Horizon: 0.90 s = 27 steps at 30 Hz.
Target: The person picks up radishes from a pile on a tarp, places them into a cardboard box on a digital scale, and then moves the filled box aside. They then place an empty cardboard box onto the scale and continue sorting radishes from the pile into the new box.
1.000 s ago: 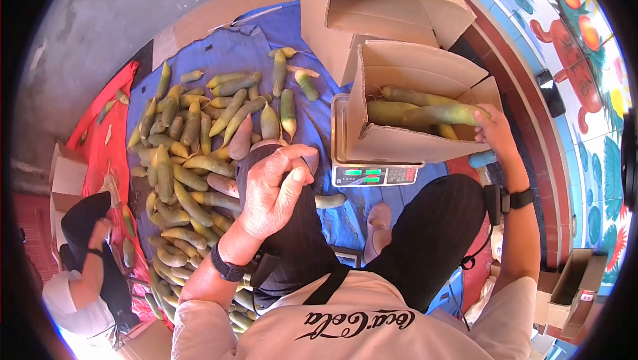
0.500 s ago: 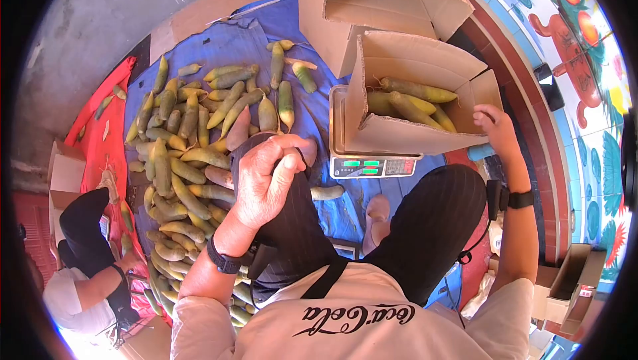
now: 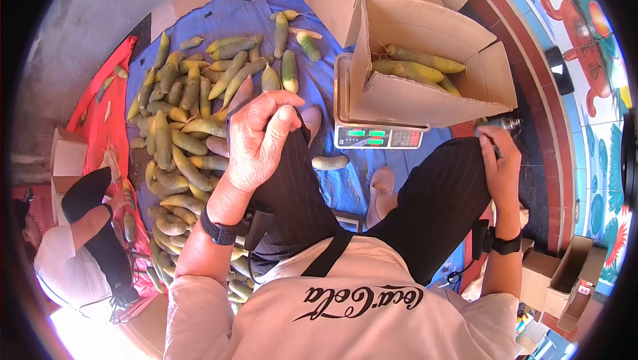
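My left hand [image 3: 260, 139] is above my left knee, fingers curled in and thumb against them, with nothing visible in it. My right hand [image 3: 500, 164] is beside my right knee, loosely bent, fingers apart and holding nothing. Ahead of it, a cardboard box [image 3: 432, 104] sits tilted on a digital scale [image 3: 379, 137] whose green displays are lit. Several long green radishes [image 3: 425, 59] lie inside the box. Left of my knee spreads a large pile of green radishes [image 3: 189, 144]. A single radish [image 3: 329, 162] lies in front of the scale.
A blue tarp [image 3: 266, 18] covers the floor. Behind the scale stands another cardboard box [image 3: 332, 1]. At far left a co-worker [image 3: 73, 260] sits with a hand near a radish beside a red sheet [image 3: 106, 121]. More boxes [image 3: 565, 273] are at lower right.
My right hand has left the box's right edge and come back beside my right knee. My left hand stays curled above my knee. The view has shifted slightly.
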Available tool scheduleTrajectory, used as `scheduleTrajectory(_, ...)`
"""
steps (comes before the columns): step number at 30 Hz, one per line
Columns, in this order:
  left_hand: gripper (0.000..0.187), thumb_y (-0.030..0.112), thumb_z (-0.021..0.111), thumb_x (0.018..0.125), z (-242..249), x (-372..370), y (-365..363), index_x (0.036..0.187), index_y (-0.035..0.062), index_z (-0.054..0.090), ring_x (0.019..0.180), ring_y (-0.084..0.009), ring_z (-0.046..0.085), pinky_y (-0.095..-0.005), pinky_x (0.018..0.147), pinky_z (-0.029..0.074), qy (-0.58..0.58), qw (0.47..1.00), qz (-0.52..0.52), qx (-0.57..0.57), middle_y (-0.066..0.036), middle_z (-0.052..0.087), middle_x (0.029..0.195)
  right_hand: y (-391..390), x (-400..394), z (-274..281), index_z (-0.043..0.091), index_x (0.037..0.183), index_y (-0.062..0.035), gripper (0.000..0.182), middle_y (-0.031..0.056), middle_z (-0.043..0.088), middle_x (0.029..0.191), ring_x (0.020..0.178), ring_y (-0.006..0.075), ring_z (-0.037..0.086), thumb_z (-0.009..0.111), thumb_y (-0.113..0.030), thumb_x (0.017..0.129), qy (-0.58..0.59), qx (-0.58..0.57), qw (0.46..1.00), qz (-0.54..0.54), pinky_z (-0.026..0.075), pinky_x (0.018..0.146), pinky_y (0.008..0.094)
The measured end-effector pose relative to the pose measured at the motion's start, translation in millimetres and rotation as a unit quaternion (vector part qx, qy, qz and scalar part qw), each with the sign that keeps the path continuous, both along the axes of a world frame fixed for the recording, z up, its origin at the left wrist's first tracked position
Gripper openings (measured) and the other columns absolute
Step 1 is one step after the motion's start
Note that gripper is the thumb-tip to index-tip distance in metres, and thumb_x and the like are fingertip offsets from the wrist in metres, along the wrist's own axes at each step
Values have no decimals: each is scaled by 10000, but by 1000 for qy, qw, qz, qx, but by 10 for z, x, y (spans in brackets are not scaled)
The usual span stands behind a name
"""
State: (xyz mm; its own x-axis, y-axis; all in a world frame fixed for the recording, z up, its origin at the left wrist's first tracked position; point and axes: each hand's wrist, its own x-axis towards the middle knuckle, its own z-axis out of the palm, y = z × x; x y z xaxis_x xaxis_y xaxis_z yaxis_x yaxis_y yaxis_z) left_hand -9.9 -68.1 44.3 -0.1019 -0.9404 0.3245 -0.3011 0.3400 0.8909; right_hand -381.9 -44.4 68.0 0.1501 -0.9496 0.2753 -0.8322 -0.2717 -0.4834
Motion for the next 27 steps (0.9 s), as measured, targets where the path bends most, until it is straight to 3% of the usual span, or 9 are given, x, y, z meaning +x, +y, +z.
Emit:
scheduleTrajectory(9,240,219,516,936,-26,-11,-12,940,2,618,645,-114,575,-250,621,467,0,1000,6,-17,-49,596,706,40,-61,-73,599,922,17,101,136,602,851,765,235,603,559,-64,876,-2,-58,997,-57,472,696,290)
scheduleTrajectory(12,284,241,457,965,-9,-9,6,988,-4,598,687,-89,524,-230,691,429,-23,1000,-1,-8,-21,571,701,57,-89,-90,599,918,16,113,141,601,850,760,250,598,559,-83,880,3,-65,996,-62,468,694,297)
scheduleTrajectory(21,278,247,471,959,14,-61,4,969,6,608,683,-88,530,-228,675,431,-44,999,11,0,-21,581,708,106,-151,-111,598,904,19,115,157,601,856,786,297,594,560,-86,876,10,-90,993,-78,464,732,322)
scheduleTrajectory(25,281,254,475,958,23,-90,4,966,6,607,679,-92,531,-230,667,432,-58,998,11,-3,-20,583,711,114,-151,-110,595,901,19,105,152,598,847,772,282,593,566,-76,871,4,-94,992,-81,466,719,317)
scheduleTrajectory(27,285,258,474,959,32,-103,6,962,6,606,683,-94,533,-230,671,432,-76,997,17,5,-23,583,710,107,-136,-104,594,906,19,93,145,594,839,762,260,592,572,-61,864,-59,-65,993,-81,466,702,308)
